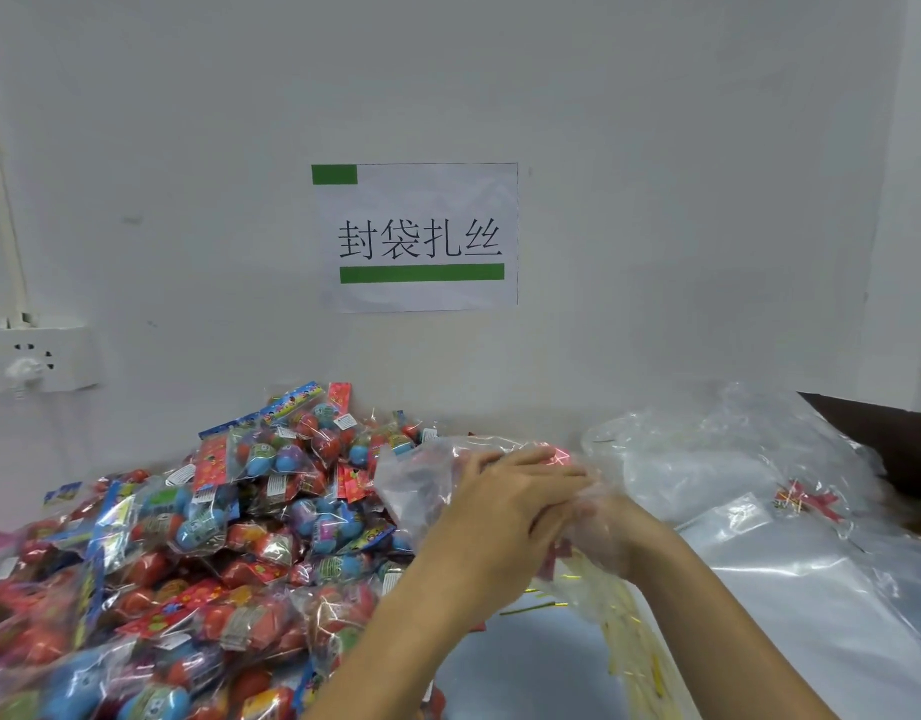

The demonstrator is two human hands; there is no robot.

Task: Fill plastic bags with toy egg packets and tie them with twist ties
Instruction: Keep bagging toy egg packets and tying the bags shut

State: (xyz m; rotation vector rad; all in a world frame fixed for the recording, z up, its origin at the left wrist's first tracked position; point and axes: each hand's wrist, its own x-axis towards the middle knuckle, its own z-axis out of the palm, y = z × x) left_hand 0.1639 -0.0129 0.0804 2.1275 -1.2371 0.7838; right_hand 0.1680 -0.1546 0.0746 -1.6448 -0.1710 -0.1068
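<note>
A big heap of toy egg packets [198,553], red, blue and purple eggs in clear wrappers, fills the left half of the table. In the middle, both hands work a clear plastic bag [422,475]. My left hand [505,506] lies over the bag's top with fingers stretched out flat. My right hand [604,532] sits under and inside the film, blurred by it, fingers curled into the plastic. Gold twist ties [536,608] lie loose on the table just below the hands.
A stack of empty clear bags [734,459] covers the right side of the table. A small bundle of red and gold ties [806,498] lies on them. A dark box edge [884,439] stands at far right. A wall socket [32,361] is at left.
</note>
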